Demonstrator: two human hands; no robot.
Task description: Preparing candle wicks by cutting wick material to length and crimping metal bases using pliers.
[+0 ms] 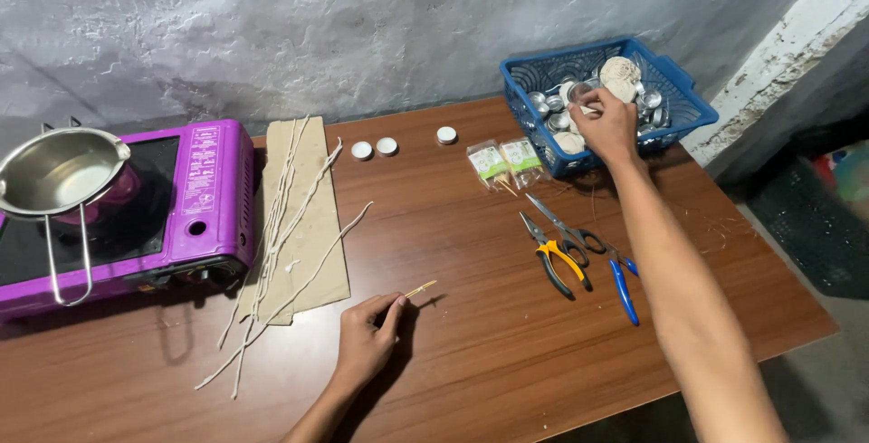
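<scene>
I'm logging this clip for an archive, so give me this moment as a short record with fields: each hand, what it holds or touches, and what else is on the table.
left hand: pinching a thin wooden stick above the table
right hand: reaching into the blue basket of small metal cups
tools: yellow-handled pliers, scissors, blue-handled pliers
left side: purple stove with metal pot
centre: waxed wicks on cardboard

Two bare forearms enter from the lower edge of the head view. The left hand (367,342) and the right hand (605,124) carry no gloves, rings, watch or wristband. No sleeve shows on either arm up to the frame edge. The fingernails are short and unpainted. Both arms are slender, with visible knuckles.
</scene>
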